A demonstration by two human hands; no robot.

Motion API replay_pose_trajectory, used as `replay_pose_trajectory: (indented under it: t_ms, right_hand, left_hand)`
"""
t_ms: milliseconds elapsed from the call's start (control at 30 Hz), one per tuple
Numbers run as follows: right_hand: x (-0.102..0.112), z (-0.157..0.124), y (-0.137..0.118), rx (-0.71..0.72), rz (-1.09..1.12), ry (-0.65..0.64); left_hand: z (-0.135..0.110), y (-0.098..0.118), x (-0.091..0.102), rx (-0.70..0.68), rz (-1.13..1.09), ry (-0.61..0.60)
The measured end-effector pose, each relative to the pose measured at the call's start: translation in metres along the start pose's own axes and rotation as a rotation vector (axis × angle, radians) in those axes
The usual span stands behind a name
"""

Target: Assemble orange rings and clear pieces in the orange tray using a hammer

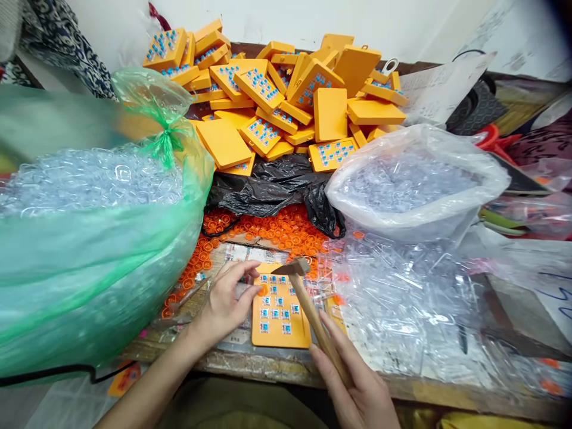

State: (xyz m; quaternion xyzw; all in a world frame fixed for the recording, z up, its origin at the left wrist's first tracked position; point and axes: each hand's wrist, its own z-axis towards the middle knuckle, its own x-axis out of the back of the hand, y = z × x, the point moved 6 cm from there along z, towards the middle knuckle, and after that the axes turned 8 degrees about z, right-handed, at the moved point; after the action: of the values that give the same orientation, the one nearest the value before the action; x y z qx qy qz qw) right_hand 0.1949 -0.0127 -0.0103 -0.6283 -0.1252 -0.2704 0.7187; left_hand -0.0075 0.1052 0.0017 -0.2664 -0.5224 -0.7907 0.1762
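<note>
A yellow panel (pixel 273 336) lies flat before me, with several small blue-centred switches (pixel 279 301) set in its face. My left hand (pixel 229 298) is at its upper left edge, thumb and fingers curled at a small orange ring (pixel 262 291) on the panel. Wrapped around a wooden handle, my right hand (pixel 353 375) holds a hammer (pixel 315 319). Its metal head is tilted above the panel's upper right part and hides some switches there.
Many yellow panels (pixel 330 113) are heaped at the back. Loose orange rings (pixel 286 229) lie below a black plastic bag (pixel 263 185). A green bag (pixel 111 250) of clear pieces stands left, a white bag (pixel 415 220) right. Clear plastic pieces (pixel 402 304) cover the right side.
</note>
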Motion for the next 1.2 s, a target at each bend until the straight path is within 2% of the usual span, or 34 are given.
replay_pose_trajectory:
  t_ms: [100, 233, 467, 633, 700, 767, 867, 933, 1100, 1200]
  right_hand:
    - [-0.003, -0.002, 0.005, -0.109, 0.093, 0.015]
    - [-0.009, -0.004, 0.008, -0.18, 0.153, 0.001]
    - [-0.01, 0.004, 0.015, -0.212, 0.171, 0.017]
    - [-0.018, 0.016, 0.021, -0.208, 0.113, -0.051]
    - [-0.021, 0.017, 0.02, -0.222, 0.127, -0.049]
    - [-0.022, 0.015, 0.019, -0.248, 0.134, -0.019]
    - [-0.022, 0.013, 0.017, -0.275, 0.141, 0.008]
    - [-0.022, 0.013, 0.016, -0.269, 0.145, -0.004]
    - [-0.02, 0.015, 0.015, -0.236, 0.114, 0.013]
    - [-0.019, 0.018, 0.013, -0.162, 0.055, -0.046]
  left_hand:
    - [-0.003, 0.001, -0.006, -0.019, 0.039, -0.098]
    - [-0.003, 0.007, -0.013, -0.072, 0.087, -0.128]
    - [-0.001, 0.025, -0.015, -0.294, 0.216, -0.139]
    - [0.001, 0.033, -0.019, -0.34, 0.334, -0.195]
    - [0.002, 0.033, -0.016, -0.359, 0.313, -0.159]
    - [0.002, 0.032, -0.007, -0.386, 0.307, -0.057]
    - [-0.002, 0.024, 0.007, -0.436, 0.45, 0.108]
    - [-0.006, 0.015, 0.011, -0.465, 0.562, 0.112]
    - [-0.015, -0.007, 0.014, -0.366, 0.446, -0.018]
    - [-0.012, -0.006, 0.013, -0.294, 0.346, -0.002]
